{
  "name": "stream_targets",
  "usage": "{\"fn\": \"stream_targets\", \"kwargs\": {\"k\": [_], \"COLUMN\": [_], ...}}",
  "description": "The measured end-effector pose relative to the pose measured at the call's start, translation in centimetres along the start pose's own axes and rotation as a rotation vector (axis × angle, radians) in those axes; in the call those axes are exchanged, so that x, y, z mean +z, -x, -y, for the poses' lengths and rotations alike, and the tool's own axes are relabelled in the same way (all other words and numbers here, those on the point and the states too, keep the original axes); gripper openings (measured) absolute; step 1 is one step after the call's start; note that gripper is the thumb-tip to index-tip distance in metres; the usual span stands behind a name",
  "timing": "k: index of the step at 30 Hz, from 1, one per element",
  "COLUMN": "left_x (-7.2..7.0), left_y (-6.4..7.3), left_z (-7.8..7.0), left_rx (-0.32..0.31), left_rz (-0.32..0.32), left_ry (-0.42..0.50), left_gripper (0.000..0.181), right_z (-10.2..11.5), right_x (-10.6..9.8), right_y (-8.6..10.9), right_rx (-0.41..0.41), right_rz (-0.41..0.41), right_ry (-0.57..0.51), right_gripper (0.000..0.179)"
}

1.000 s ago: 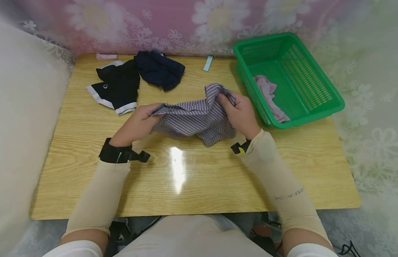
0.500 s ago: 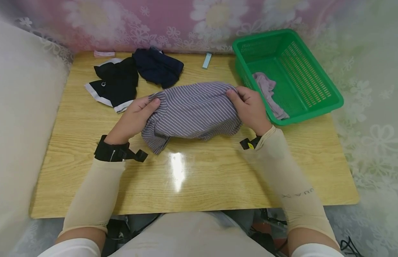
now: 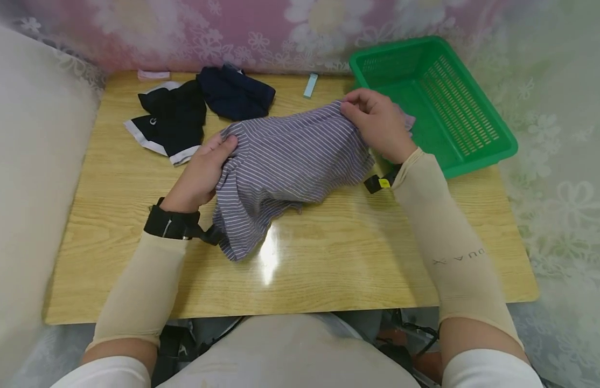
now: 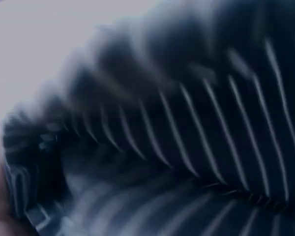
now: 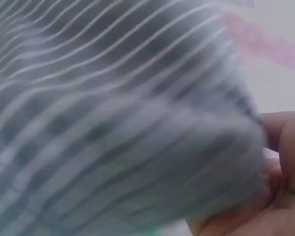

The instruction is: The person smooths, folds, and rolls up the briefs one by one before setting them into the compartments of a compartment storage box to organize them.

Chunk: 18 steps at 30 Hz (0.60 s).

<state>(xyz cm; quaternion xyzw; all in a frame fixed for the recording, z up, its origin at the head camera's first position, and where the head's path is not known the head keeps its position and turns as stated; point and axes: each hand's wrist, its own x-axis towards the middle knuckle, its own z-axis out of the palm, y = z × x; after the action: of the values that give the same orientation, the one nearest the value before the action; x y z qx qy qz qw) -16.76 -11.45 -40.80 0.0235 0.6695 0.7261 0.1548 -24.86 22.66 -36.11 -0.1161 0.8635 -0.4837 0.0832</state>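
A striped purple-grey piece of clothing [image 3: 295, 156] is stretched between both hands above the table, its lower left part hanging toward the near edge. My left hand [image 3: 200, 170] pinches its left end, thumb on top. At the upper right corner, my right hand [image 3: 379, 121] pinches the cloth between thumb and fingers, close to the basket's near left side. In the left wrist view the striped cloth [image 4: 201, 132] fills most of the picture, blurred. The right wrist view has the cloth [image 5: 123, 113] across it and the right hand [image 5: 280, 187] at its edge.
A green plastic basket [image 3: 474, 170] stands at the back right, with a pale mauve cloth [image 3: 407, 119] partly hidden by my right hand. A black garment with white trim [image 3: 176, 118] and a navy garment [image 3: 237, 94] lie at the back left. A light-blue strip [image 3: 310, 85] lies near the curtain.
The striped garment has gone from bunched to spread out. My right hand has moved up and right toward the basket, lifting that end, while the left end now hangs lower.
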Motion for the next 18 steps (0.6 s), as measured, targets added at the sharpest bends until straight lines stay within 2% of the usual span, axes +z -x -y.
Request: {"fn": "stream_targets", "kwargs": {"k": [3,5,8,11,12,14,16,18], "left_x": [-1.0,-1.7,-2.7,-3.1,-3.0,-2.3,-0.9,0.8], "left_y": [-1.5,-2.5,-3.2,-2.9,-2.6,-1.9,-1.0,-0.2], "left_z": [1.2,2.3,3.9,4.9,5.1,5.2,5.2,5.2], "left_rx": [-0.003,-0.006,-0.001,0.115,0.171,0.280,0.338,0.340], "left_rz": [-0.128,-0.216,-0.333,-0.365,-0.356,-0.287,-0.143,0.028], "left_ry": [-0.102,-0.171,-0.278,-0.442,-0.514,-0.649,-0.738,-0.816], "left_gripper": [0.042,0.042,0.047,0.052,0.049,0.037,0.024,0.016], "right_z": [-1.7,-3.2,-5.3,-6.8,-7.2,-7.7,-7.9,-8.1], "right_x": [1.4,2.4,3.7,4.6,4.9,5.3,5.6,5.8], "right_y": [-1.6,-2.2,-2.2,-1.4,-1.0,-0.2,0.5,1.0], "right_rx": [0.045,0.082,0.089,0.023,-0.025,-0.137,-0.248,-0.328], "right_rz": [0.075,0.122,0.174,0.228,0.254,0.309,0.350,0.381], "right_ry": [-0.091,-0.107,-0.029,0.141,0.223,0.365,0.489,0.553], "right_gripper": [0.045,0.053,0.053,0.039,0.034,0.024,0.020,0.018]}}
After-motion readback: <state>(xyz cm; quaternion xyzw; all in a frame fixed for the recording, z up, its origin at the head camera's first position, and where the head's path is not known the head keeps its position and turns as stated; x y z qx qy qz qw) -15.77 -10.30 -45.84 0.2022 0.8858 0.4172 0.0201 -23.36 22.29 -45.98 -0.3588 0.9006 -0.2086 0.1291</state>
